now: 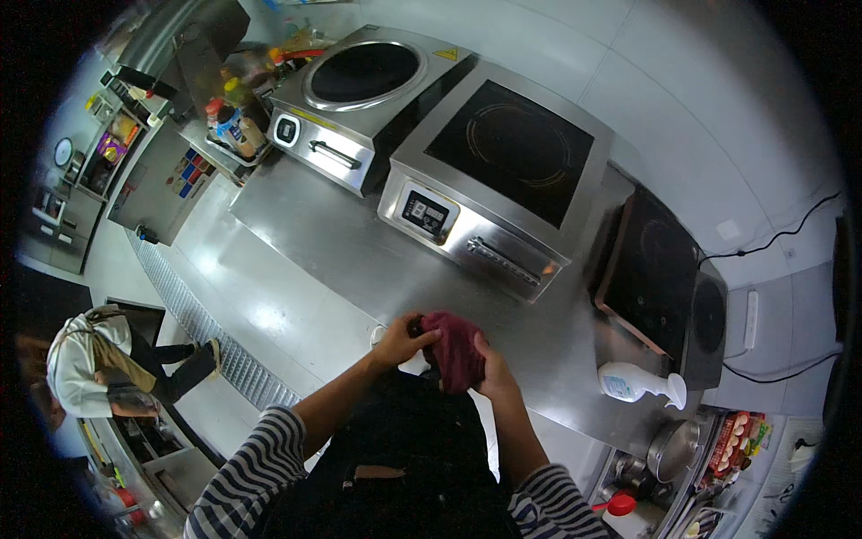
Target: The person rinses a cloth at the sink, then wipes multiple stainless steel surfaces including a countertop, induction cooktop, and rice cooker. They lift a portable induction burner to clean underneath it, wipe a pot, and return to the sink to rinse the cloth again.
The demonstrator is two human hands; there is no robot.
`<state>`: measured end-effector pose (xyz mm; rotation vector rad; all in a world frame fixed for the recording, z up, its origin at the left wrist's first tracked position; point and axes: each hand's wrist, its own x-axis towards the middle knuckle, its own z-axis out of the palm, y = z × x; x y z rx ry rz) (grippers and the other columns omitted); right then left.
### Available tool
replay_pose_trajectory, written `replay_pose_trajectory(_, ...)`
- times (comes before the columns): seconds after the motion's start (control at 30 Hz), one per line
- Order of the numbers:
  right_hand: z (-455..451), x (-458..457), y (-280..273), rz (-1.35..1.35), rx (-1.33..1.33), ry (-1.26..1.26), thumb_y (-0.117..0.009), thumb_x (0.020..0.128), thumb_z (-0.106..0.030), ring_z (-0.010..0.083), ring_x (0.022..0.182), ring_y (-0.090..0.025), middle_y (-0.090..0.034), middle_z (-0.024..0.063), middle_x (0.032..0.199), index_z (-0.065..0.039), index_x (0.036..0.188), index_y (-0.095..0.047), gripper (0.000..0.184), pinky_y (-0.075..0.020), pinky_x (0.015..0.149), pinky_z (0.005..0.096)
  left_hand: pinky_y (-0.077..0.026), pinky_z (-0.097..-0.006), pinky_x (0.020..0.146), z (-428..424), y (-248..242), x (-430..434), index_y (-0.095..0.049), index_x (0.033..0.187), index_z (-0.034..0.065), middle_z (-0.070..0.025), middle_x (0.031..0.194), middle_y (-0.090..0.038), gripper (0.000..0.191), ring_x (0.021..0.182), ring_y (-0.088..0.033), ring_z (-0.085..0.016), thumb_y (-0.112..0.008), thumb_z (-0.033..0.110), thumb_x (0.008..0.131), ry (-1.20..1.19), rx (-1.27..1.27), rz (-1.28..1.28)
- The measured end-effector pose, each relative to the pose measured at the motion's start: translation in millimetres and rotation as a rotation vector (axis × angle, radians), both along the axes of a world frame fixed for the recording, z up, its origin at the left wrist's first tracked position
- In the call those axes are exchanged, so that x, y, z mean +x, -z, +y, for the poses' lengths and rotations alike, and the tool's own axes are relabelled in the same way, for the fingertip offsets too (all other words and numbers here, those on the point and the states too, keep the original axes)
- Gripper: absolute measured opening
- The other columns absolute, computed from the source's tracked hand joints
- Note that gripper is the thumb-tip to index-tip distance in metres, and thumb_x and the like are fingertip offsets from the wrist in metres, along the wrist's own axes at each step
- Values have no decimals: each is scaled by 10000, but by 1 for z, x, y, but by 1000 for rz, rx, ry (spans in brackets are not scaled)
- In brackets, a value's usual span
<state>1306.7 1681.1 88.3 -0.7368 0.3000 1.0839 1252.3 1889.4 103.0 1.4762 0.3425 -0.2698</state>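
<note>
Both hands hold a bunched dark red cloth (458, 354) close to my apron, over the front edge of the steel counter (316, 229). My left hand (403, 342) grips its left side with the thumb laid on top. On the other side, my right hand (495, 367) has its thumb pressed against the fabric, and its other fingers are mostly hidden. Just beyond the cloth stands a steel induction cooker (495, 182) with a flat black glass top and a lit-looking control panel. A second cooker (343, 101) with a round black recess sits to its left.
A white spray bottle (640, 384) lies on the counter at right, near a black induction plate (650, 276). Sauce bottles (236, 131) stand in a tray at the far left. A steel pot (673, 450) and an egg carton (731, 441) are at lower right. Another person (114, 364) stands at left.
</note>
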Motion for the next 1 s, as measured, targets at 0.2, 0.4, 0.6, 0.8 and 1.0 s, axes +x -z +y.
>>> replay_pose_trajectory(0.2,-110,-14,43,-525,-784,-145,-587,923,-395,248,951,-618,-663,109,1018,49,1108,-616,482,-467,870,352,-503,-391,752,-46,3,11,-602,1010,28,-138,913,-658,326,821,-640,-275,-719,273,828,478,334,-120)
replay_pose_trajectory(0.4,-121,1,8,-481,-654,107,-578,941,-385,246,1063,-587,-595,137,1185,38,1261,-511,535,-464,933,355,-495,-380,717,-56,5,26,-582,918,28,-179,980,-631,282,855,-622,-278,-737,209,769,530,361,-230)
replay_pose_trajectory(0.6,-42,19,-28,-262,-326,255,-534,955,-424,282,1205,-524,-501,156,1349,27,1381,-397,636,-417,1034,400,-476,-345,682,17,22,22,-594,887,47,-84,827,-618,328,747,-573,-179,-779,288,765,334,367,-147)
replay_pose_trajectory(0.8,101,33,-45,-321,-231,1,-496,954,-486,258,1236,-493,-511,138,1347,16,1381,-421,663,-335,1086,380,-504,-300,716,124,35,-16,-617,1006,11,-58,874,-665,318,795,-615,-138,-748,237,825,23,12,-35)
replay_pose_trajectory(1.0,238,56,-60,-449,-302,-23,-463,981,-444,255,1208,-522,-531,128,1322,16,1347,-444,588,-393,1043,382,-503,-275,771,227,59,-39,-557,957,20,-20,880,-624,233,857,-590,-107,-737,112,840,-257,-75,-45)
